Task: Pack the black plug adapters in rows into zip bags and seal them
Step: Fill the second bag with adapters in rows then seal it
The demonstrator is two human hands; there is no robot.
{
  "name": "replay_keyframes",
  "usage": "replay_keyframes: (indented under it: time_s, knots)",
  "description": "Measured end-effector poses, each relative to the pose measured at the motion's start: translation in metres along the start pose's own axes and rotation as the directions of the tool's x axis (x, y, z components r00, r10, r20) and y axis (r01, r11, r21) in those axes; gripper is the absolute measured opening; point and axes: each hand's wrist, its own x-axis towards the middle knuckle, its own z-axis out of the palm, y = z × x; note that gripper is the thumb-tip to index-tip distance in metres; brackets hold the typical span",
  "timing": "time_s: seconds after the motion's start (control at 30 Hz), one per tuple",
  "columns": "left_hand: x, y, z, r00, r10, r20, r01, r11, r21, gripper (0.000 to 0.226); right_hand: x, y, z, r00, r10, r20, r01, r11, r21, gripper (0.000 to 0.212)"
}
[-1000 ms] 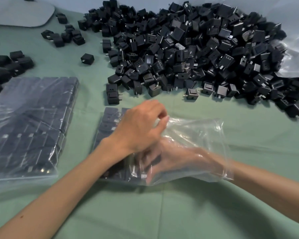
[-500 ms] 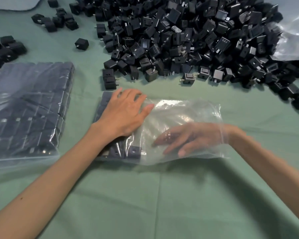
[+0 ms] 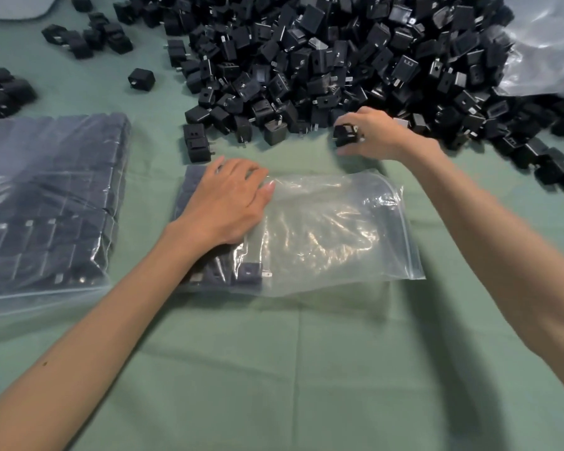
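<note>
A clear zip bag [image 3: 332, 232] lies flat on the green cloth in front of me, its left part filled with rows of black plug adapters [image 3: 248, 271]. My left hand [image 3: 228, 203] rests flat on the filled left part of the bag, fingers straight. A large heap of loose black adapters [image 3: 339, 60] covers the far side. At the heap's near edge my right hand [image 3: 372, 135] grips one black adapter [image 3: 344, 135] between curled fingers and thumb.
A full bag of adapters [image 3: 49, 203] lies at the left. Small clusters of loose adapters [image 3: 88, 37] sit at the far left. Crumpled clear plastic [image 3: 544, 47] is at the far right. Bare green cloth [image 3: 306, 369] lies near me.
My right hand came out of the bag and reached to the heap's edge, where it took hold of one adapter. My left hand stayed flat on the bag's filled part.
</note>
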Motion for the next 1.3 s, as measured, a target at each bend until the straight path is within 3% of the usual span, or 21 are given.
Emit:
replay_keyframes:
  time_s: [0.13, 0.23, 0.3, 0.37, 0.43, 0.5, 0.63, 0.73, 0.83, 0.9, 0.97, 1.1, 1.17, 1.23, 1.3]
  knots:
    - [0.001, 0.000, 0.000, 1.000, 0.010, -0.002, -0.010, 1.000, -0.004, 0.064, 0.000, 0.000, 0.007, 0.997, 0.007, -0.081, -0.013, 0.997, -0.074, 0.043]
    - [0.004, 0.000, 0.000, 1.000, 0.026, 0.003, -0.026, 1.000, 0.008, 0.065, -0.045, 0.010, -0.001, 0.964, 0.154, -0.217, -0.085, 0.950, 0.300, 0.024]
    - [0.005, 0.000, 0.000, 1.000, 0.029, 0.008, -0.030, 0.999, 0.012, 0.066, -0.096, 0.021, -0.004, 0.966, 0.218, -0.136, -0.105, 0.819, 0.565, 0.028]
    - [0.007, 0.001, 0.001, 1.000, 0.027, 0.006, -0.028, 0.999, 0.016, 0.065, -0.142, 0.022, -0.002, 0.994, 0.065, 0.089, -0.107, 0.769, 0.630, 0.029]
    - [0.010, 0.001, 0.002, 1.000, 0.026, 0.008, -0.026, 0.999, 0.022, 0.062, -0.164, 0.012, 0.006, 0.972, -0.082, 0.219, -0.064, 0.807, 0.587, 0.028]
    - [0.015, 0.002, 0.002, 0.999, 0.026, 0.020, -0.026, 0.999, 0.019, 0.059, -0.165, -0.005, 0.010, 0.978, -0.140, 0.151, 0.003, 0.743, 0.670, 0.017]
    - [0.026, 0.001, 0.003, 0.999, 0.037, 0.018, -0.037, 0.999, 0.011, 0.052, -0.147, -0.025, 0.003, 0.984, -0.180, 0.016, 0.091, 0.573, 0.815, 0.047]
    - [0.038, 0.003, 0.003, 0.999, 0.054, -0.004, -0.054, 0.998, -0.030, 0.048, -0.133, -0.027, -0.003, 0.967, -0.241, 0.082, 0.073, 0.571, 0.818, 0.053]
    - [0.053, 0.005, 0.000, 0.997, 0.076, 0.003, -0.075, 0.993, -0.090, 0.044, -0.120, -0.034, 0.007, 0.939, -0.255, 0.229, 0.044, 0.751, 0.659, 0.039]
    - [0.061, 0.005, -0.003, 0.996, 0.094, 0.006, -0.092, 0.988, -0.123, 0.042, -0.112, -0.039, 0.016, 0.957, -0.188, 0.219, 0.043, 0.843, 0.536, 0.036]
    - [0.065, 0.006, -0.004, 0.993, 0.121, 0.008, -0.118, 0.982, -0.149, 0.042, -0.108, -0.050, 0.020, 0.967, -0.206, 0.146, 0.095, 0.833, 0.546, 0.041]
    - [0.065, 0.006, -0.004, 0.985, 0.168, -0.028, -0.170, 0.960, -0.224, 0.038, -0.103, -0.072, 0.017, 0.915, -0.401, 0.037, 0.327, 0.795, 0.510, 0.040]
    - [0.065, 0.004, -0.004, 0.986, 0.149, -0.074, -0.165, 0.938, -0.306, 0.035, -0.104, -0.083, 0.015, 0.893, -0.444, 0.067, 0.344, 0.772, 0.535, 0.039]
    - [0.063, 0.002, -0.004, 0.986, 0.119, -0.120, -0.156, 0.916, -0.370, 0.034, -0.103, -0.088, 0.019, 0.883, -0.468, -0.026, 0.404, 0.733, 0.548, 0.051]
    - [0.061, 0.003, -0.004, 0.980, 0.112, -0.162, -0.169, 0.904, -0.394, 0.032, -0.097, -0.089, 0.020, 0.871, -0.481, -0.096, 0.467, 0.754, 0.462, 0.038]
